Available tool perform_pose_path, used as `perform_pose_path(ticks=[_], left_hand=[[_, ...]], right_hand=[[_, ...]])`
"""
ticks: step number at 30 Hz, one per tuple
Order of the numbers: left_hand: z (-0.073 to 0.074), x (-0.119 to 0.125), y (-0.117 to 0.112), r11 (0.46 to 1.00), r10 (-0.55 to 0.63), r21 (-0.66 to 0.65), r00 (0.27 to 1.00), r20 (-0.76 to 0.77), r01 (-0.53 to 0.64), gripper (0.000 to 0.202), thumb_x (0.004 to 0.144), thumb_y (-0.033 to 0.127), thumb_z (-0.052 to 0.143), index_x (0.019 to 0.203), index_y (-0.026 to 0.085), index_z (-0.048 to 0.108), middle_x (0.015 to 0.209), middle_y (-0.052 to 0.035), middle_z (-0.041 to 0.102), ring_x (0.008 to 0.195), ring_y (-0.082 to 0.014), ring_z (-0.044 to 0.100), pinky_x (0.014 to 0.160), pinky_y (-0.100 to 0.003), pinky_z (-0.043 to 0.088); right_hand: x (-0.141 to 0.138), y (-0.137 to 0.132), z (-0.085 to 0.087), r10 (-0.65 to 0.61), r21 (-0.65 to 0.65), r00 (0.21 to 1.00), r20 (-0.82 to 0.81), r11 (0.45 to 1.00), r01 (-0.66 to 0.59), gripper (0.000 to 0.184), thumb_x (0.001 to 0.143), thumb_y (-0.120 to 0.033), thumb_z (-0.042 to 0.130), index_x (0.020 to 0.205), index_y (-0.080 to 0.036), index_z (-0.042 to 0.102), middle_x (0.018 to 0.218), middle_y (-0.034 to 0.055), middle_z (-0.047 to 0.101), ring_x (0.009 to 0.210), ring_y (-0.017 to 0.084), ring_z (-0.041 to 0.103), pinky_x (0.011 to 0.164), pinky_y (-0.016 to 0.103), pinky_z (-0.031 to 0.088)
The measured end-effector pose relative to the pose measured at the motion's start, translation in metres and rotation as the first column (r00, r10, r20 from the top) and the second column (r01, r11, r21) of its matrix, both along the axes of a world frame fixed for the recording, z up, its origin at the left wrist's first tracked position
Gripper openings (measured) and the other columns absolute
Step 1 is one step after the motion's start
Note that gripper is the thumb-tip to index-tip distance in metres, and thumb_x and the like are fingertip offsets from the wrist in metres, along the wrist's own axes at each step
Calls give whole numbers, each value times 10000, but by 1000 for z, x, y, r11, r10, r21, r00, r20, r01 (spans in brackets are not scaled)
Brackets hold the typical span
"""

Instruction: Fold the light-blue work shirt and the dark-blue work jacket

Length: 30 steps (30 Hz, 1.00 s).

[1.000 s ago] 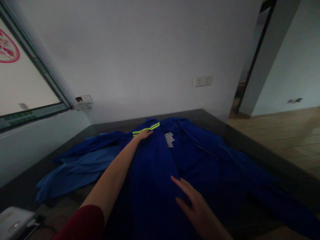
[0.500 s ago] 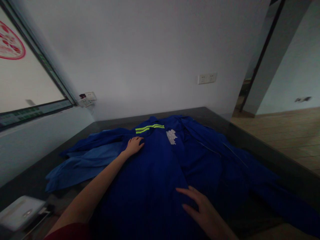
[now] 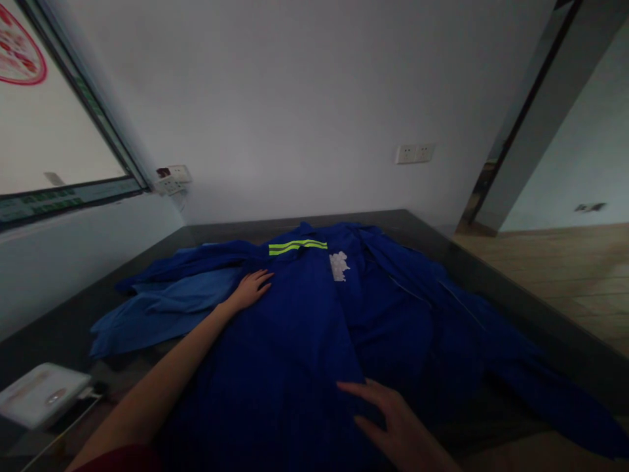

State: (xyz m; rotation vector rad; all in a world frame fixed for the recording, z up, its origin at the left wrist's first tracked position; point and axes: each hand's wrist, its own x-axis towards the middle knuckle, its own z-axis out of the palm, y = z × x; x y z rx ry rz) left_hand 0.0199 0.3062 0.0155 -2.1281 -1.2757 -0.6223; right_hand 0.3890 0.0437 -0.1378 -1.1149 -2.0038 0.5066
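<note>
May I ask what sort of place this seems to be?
Indoors, probably a plain room in a home or small workplace: blue clothing lies spread on a dark table, sockets are set in the pale wall, and a framed window bears a red decal.

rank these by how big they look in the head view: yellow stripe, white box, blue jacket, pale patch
1. Blue jacket
2. White box, helped by being nearer the camera
3. Yellow stripe and pale patch: too close to rank
</note>
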Motion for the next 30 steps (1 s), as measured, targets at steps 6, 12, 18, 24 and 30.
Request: perform_pose_path(ticks=[6,12,18,24,30], left_hand=[[-2,-8,0,998,-51,26,999,7,50,528,928,486,307,1361,227,464,1423,-88,454,1327,-244,392,1107,-476,265],[-3,-14,-2,999,-24,22,1000,10,24,526,929,474,294,1368,238,461,1432,-68,446,1323,-222,401,1110,-418,279],[-3,-26,-3,999,-28,31,1000,8,28,545,913,474,290,1359,223,477,1427,-69,452,1307,-228,424,1104,-414,294],[-2,-34,-4,999,-26,27,1000,-9,26,560,896,470,281,1337,207,506,1428,-72,449,1299,-237,434,1095,-407,311],[7,-9,-19,998,-13,68,1000,-24,14,490,858,374,344,1248,187,574,1327,-93,548,1196,-241,524,1056,-393,374]], right_hand=[[0,-7,7,7,15,1000,10,1000,-7,425,874,-415,509,1265,-269,587,1337,58,553,1275,261,454,1080,424,339],[34,-3,25,-156,170,978,-135,969,178,400,891,-391,448,1195,-204,629,911,55,702,650,147,625,655,270,520],[94,17,30,-379,405,874,-303,779,478,322,867,-374,458,1017,-202,685,911,75,695,794,192,645,684,288,516],[152,41,40,-685,556,675,-275,459,693,327,889,-328,408,1043,-173,652,1023,111,661,967,254,591,863,397,470],[190,45,41,-934,570,344,-99,230,789,381,894,-313,419,1147,-101,610,1054,177,637,958,308,575,798,417,467]])
